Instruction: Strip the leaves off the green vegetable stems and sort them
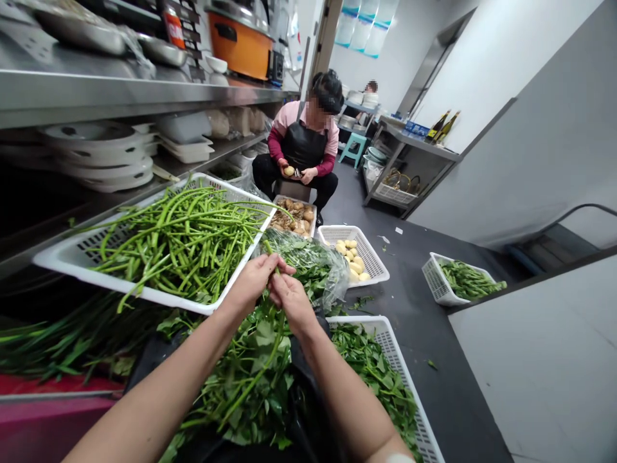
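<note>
Left hand (255, 278) and right hand (294, 301), both pinched closed on a green vegetable stem (263, 371); its long axis slants down-left, nearer the camera.

Stem (277, 270) — partly hidden, leaf basket (409, 379) — cropped below

Stems (193, 238) bright green, leaves (260, 366) darker; basket (183, 304) white; peeled potatoes (357, 265) yellow; cooker (243, 51) orange.

A commercial kitchen's prep area: left of and beyond the fingers (283, 287), a steel counter (120, 96) carries an orange cooker (241, 48) above shelved white dishes (103, 151); just left of the fingers stands a basket (72, 263) of green stems (193, 241); straight beyond, an aproned person (306, 138) holds a potato (289, 171), stacked plates (370, 99) farther back
</note>
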Available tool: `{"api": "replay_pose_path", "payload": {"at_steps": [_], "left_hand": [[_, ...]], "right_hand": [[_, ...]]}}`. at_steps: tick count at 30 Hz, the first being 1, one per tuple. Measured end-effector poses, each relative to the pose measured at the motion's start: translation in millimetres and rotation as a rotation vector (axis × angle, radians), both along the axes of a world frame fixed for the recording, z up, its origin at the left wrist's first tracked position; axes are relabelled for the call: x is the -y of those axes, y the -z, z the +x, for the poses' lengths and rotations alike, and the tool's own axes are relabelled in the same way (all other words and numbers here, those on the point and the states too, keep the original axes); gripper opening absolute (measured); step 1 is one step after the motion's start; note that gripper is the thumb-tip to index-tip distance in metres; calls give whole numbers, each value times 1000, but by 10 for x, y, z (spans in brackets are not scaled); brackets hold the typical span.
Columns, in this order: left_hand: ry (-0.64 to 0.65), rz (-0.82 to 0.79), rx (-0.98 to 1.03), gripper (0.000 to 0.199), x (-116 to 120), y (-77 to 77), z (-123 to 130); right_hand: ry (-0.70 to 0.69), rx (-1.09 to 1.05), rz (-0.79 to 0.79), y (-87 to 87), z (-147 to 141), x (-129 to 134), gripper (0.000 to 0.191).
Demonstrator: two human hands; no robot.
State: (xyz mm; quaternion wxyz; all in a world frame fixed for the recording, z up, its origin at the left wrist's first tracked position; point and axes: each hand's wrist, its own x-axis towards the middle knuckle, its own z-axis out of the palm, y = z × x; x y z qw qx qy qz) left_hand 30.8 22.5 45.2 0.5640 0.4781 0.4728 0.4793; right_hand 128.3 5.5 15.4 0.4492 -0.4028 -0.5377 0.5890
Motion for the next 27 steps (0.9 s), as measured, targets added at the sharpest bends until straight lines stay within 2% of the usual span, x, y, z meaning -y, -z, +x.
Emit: {"api": "replay_pose_path", "payload": {"at_steps": [3,6,9,12,14,16,18,20,21,22,23,25,27], "left_hand": [[-223,-56,194,23,-88,-90,76],[-400,-139,385,22,-225,-173,8],[-572,-141,509,28,-405,-308,-207],[-770,-18,544,33,-613,-604,-567],[-859,107,494,36,-744,-900,-840],[-924,326,340,41,-853,-1221,-1077],[-898,512,144,41,-953,-1471,-1246],[-840,607,-81,45,-1078,-1546,-1364],[-803,631,-202,47,-1154,-1494,-1418],[-764,643,-323,48,-1235,-1380,-1478],[-725,636,-440,48,-1313,-1209,-1544],[-607,540,-658,42,-1424,-750,-1692],[-439,323,-839,31,-1438,-267,-1829]], "right_hand": [[72,45,13,67,-125,156,36],[120,241,76,223,-172,423,34],[120,472,235,446,-129,724,32],[32,655,476,734,-38,976,29],[-1,721,570,929,28,1052,29],[45,754,554,1074,104,991,32],[167,767,476,1128,208,768,35],[304,784,422,1091,348,412,37],[352,805,404,1051,426,211,37],[380,838,398,1005,504,11,38],[345,895,385,960,575,-173,36],[239,1039,371,892,664,-451,24],[169,1139,352,877,648,-577,26]]}}
